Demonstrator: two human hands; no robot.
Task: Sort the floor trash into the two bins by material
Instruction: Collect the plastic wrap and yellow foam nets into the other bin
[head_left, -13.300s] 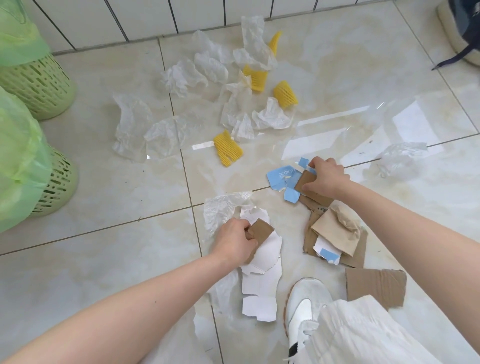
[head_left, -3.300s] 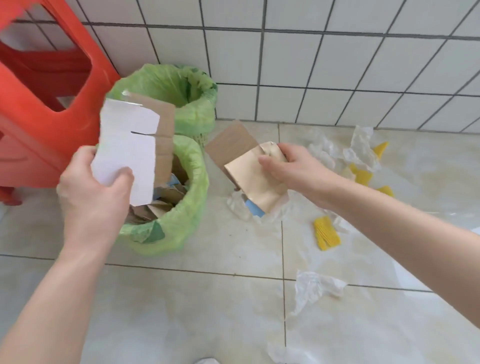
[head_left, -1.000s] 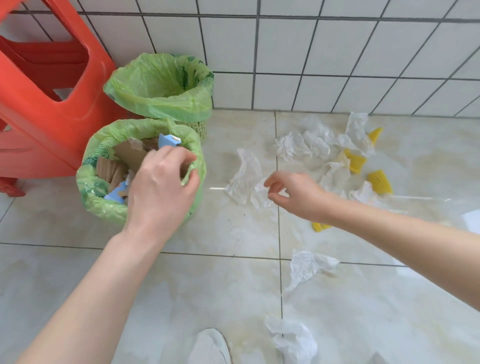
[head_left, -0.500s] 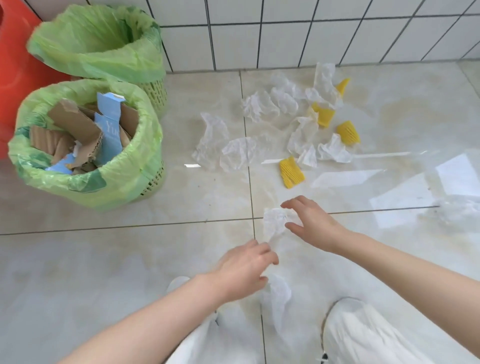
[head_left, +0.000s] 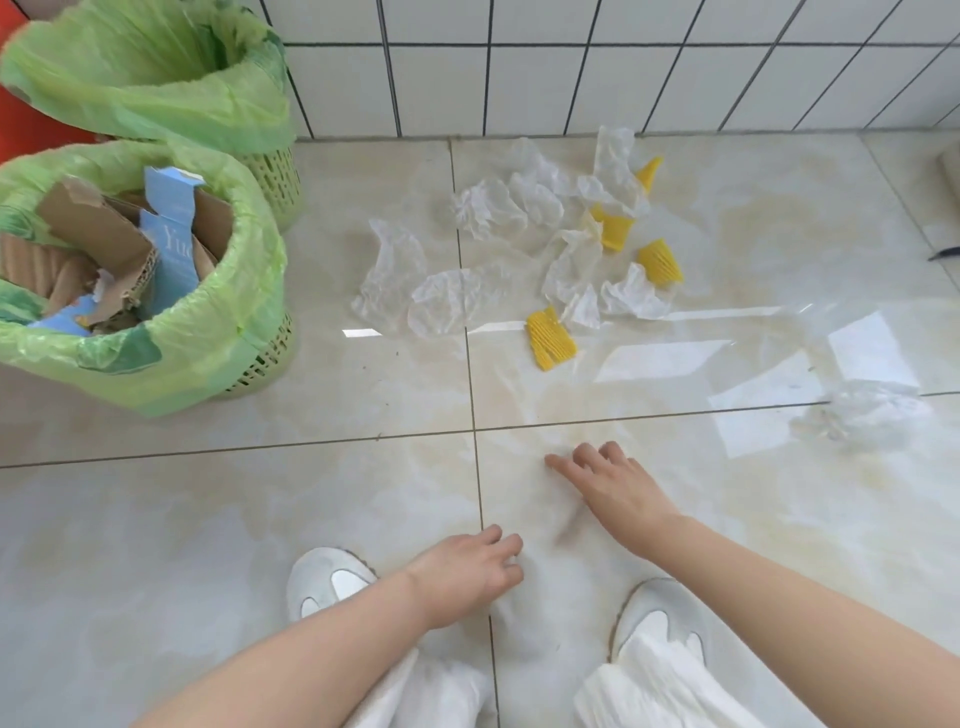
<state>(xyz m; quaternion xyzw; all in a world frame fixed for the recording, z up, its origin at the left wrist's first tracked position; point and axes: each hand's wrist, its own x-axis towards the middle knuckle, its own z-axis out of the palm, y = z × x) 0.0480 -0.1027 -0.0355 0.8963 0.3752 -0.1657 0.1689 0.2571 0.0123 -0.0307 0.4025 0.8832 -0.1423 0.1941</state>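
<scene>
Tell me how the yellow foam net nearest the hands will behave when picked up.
The foam net looks light: open ribbed mesh. It will probably squash and spring back, not break. Lying flat on glossy tile, it may slide if pushed.

Green-lined bins (head_left: 249, 332), ribbed yellow foam nets (head_left: 550, 339), beige marbled floor (head_left: 208, 519).

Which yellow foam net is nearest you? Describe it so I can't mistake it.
Start at the wall and come down through the pile of crumpled clear plastic wrappers. At the pile's near edge lies one ribbed yellow foam net, flat on the tile. It is the lowest yellow piece; the others sit closer to the wall.
</scene>
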